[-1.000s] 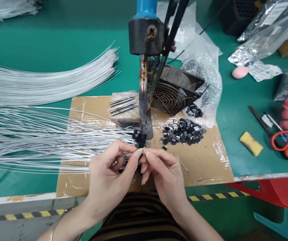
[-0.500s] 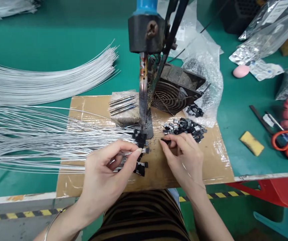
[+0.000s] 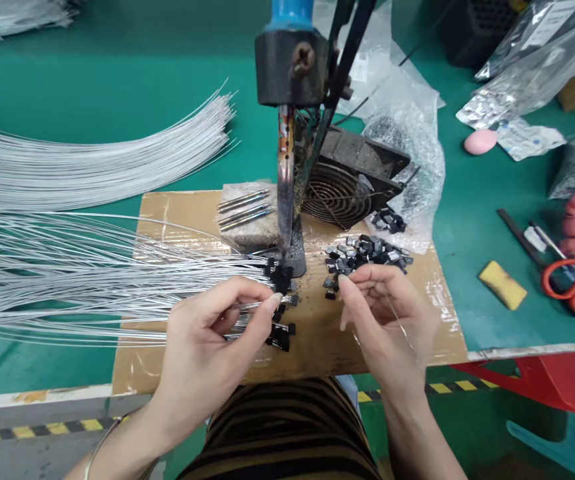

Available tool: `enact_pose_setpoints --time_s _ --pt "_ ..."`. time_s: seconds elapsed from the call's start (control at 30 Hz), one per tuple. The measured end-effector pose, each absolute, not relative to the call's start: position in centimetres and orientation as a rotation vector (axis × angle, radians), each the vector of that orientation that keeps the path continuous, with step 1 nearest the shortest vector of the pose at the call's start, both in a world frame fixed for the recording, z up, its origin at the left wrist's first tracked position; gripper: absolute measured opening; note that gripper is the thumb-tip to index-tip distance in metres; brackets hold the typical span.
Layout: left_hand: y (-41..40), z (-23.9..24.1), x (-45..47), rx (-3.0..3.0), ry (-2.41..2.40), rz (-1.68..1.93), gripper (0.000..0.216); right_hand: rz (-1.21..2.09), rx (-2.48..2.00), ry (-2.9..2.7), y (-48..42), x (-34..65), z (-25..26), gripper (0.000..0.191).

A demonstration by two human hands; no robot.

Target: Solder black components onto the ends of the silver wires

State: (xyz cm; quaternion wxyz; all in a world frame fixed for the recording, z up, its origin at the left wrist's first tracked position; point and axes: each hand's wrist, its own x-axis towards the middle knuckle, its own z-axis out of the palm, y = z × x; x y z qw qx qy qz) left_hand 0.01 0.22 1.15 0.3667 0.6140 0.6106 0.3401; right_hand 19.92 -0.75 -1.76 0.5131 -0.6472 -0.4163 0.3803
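My left hand point(image 3: 222, 327) is closed, pinching a thin white cable point(image 3: 247, 305) between thumb and index finger. A small black connector with a metal part point(image 3: 290, 300) is at the cable's tip. More cables point(image 3: 192, 273) with black ends lie beneath and behind this hand. My right hand point(image 3: 387, 313), partly blurred, has its fingers curled by the pile of black connectors point(image 3: 367, 252). Thin silvery solder wire point(image 3: 396, 317) runs from its fingertips across the hand. Loose black connectors point(image 3: 330, 288) lie just left of the right thumb. Above both hands stands a soldering iron point(image 3: 285, 180), tip down.
A dusty fan point(image 3: 340, 190) is behind the iron, beside a block holding several metal tips point(image 3: 245, 208). Cardboard point(image 3: 317, 353) covers the table front. At left lies a white cable bundle point(image 3: 117, 167). Scissors point(image 3: 567, 280) and a yellow sponge point(image 3: 502, 285) lie right.
My right hand has let go of a black connector, now lying on the cardboard, and has shifted right, with the solder wire at its fingers. The left hand is nearly still.
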Motion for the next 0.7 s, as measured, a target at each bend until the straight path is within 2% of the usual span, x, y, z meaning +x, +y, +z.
enact_pose_setpoints --time_s 0.23,0.43,0.7 --pt "0.2 1.4 0.1 1.491 1.621 0.828 0.01 1.01 -1.443 -0.952 -0.6 19.3 -1.5 0.011" --pt "0.8 1.6 -0.2 1.405 1.46 0.818 0.003 1.232 -1.275 -0.836 -0.6 18.2 -0.9 0.006" --pt "1.4 2.4 -0.1 1.287 1.287 0.82 0.01 1.425 -1.163 -0.75 -0.7 16.5 -0.9 0.007"
